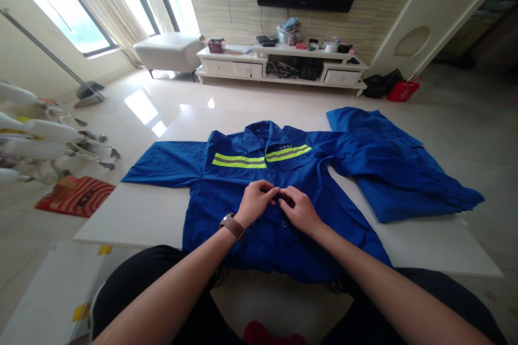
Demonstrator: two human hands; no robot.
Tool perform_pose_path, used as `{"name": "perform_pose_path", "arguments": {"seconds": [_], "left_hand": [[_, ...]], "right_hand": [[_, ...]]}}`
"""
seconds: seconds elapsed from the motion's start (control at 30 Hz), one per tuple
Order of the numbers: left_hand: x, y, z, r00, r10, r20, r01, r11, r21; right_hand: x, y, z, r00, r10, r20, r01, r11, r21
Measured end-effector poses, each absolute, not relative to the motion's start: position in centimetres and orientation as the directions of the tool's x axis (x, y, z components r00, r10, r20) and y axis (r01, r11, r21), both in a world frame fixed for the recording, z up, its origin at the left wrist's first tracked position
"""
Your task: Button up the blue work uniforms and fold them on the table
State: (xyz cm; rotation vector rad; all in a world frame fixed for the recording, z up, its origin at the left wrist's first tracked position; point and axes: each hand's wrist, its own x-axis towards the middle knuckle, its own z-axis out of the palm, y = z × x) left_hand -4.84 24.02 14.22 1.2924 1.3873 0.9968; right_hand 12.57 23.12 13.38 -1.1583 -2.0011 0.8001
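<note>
A blue work jacket [238,215] with yellow-green and grey reflective strips lies spread on a white table [133,215], its collar away from me and its sleeves out to both sides. At the middle of its front, my left hand [258,202], with a brown watch strap at the wrist, pinches the front edge. Close beside it, my right hand [298,209] pinches the same edge, the fingertips of both nearly touching. A button shows just below my right hand. More folded blue cloth [388,194] lies under the sleeve on the right.
Beyond the table stand a low white cabinet [238,68] with items on it and a white bench [170,51]. White-and-metal equipment [52,132] and a red mat [75,195] are at the left. A red bag [401,90] sits far right.
</note>
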Motion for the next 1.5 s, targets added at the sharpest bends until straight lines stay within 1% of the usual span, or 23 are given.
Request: {"name": "perform_pose_path", "arguments": {"seconds": [0.27, 0.53, 1.03, 1.2, 1.5], "left_hand": [[-4.8, 24.7, 12.9, -0.021, 0.982, -0.189, -0.008, 0.189, 0.982], [-4.6, 24.6, 12.8, -0.002, 0.976, -0.216, -0.048, 0.215, 0.975], [-4.4, 24.2, 13.2, -0.022, 0.961, -0.276, -0.224, 0.264, 0.938], [-4.4, 24.2, 13.1, -0.043, 0.96, -0.276, -0.248, 0.258, 0.934], [-4.2, 24.0, 13.1, -0.075, 0.973, -0.217, -0.204, 0.198, 0.959]], "right_hand": [[12.6, 22.9, 13.3, -0.394, 0.882, 0.259, 0.496, 0.441, -0.748], [12.5, 23.1, 12.8, -0.384, 0.888, 0.253, 0.492, 0.429, -0.757], [12.5, 23.1, 13.4, -0.388, 0.886, 0.255, 0.474, 0.429, -0.769], [12.5, 23.1, 13.4, -0.386, 0.887, 0.252, 0.487, 0.428, -0.761], [12.4, 23.1, 13.0, -0.359, 0.903, 0.236, 0.474, 0.394, -0.788]]}}
